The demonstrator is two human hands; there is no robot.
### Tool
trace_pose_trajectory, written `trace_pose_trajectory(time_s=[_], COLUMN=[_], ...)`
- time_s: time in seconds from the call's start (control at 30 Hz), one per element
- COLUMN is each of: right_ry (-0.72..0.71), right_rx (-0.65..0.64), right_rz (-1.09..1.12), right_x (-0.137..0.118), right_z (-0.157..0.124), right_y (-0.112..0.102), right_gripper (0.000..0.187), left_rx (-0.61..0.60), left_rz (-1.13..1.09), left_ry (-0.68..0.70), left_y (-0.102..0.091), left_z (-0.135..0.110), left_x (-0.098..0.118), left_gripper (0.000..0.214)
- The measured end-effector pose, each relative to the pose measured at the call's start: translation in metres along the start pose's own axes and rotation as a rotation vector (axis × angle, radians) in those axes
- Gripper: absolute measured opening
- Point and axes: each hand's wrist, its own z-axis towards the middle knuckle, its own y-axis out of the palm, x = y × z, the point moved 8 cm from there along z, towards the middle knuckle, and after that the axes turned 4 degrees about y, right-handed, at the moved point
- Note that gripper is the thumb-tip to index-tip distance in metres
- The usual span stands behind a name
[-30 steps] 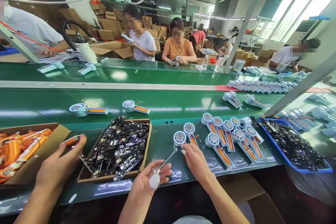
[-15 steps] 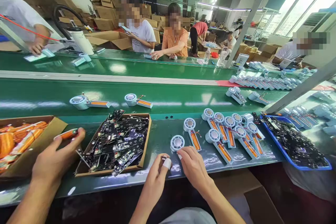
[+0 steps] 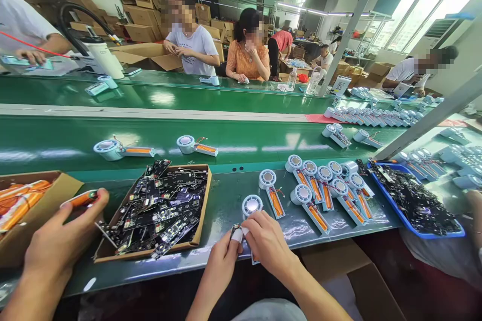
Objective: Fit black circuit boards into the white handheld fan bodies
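My left hand (image 3: 220,266) and right hand (image 3: 269,246) meet fingertip to fingertip, both pinched on a small black circuit board (image 3: 235,229) at the near edge of the bench. It sits just over the handle of a white round-headed plastic fan shell (image 3: 251,205), which my right palm mostly hides. The board should be light, stiff and fragile, best held by its edges. The shell is light, with thin wires that could snag.

The glossy green bench top (image 3: 226,195) looks slick. To the left stands a shallow cardboard box of black boards (image 3: 205,205), and beyond it a co-worker's hand (image 3: 56,246) holds an orange cell (image 3: 81,198). To the right are more fan shells in a cluster (image 3: 327,190). Farther off, the green conveyor (image 3: 244,143) runs across, with people seated behind it.
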Motion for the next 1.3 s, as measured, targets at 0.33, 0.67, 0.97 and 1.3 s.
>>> trace_pose_trajectory(time_s=[0.33, 0.67, 0.97, 1.3], right_ry=[-0.034, -0.044, -0.095, 0.419], right_rx=[-0.034, -0.145, -0.153, -0.001], right_rz=[-0.199, 0.007, 0.127, 0.377], right_x=[-0.009, 0.003, 0.007, 0.058], right_z=[0.003, 0.009, 0.009, -0.018], right_y=[0.019, 0.002, -0.003, -0.036], right_gripper=[0.016, 0.021, 0.016, 0.029], left_rx=[0.001, -0.189, -0.269, 0.111], left_rz=[0.339, 0.415, 0.361, 0.205], left_ry=[0.16, 0.175, 0.2, 0.154], left_y=[-0.003, -0.009, -0.007, -0.021], left_z=[0.001, 0.008, 0.014, -0.002], left_x=[0.007, 0.013, 0.019, 0.002], left_gripper=[0.027, 0.036, 0.033, 0.04])
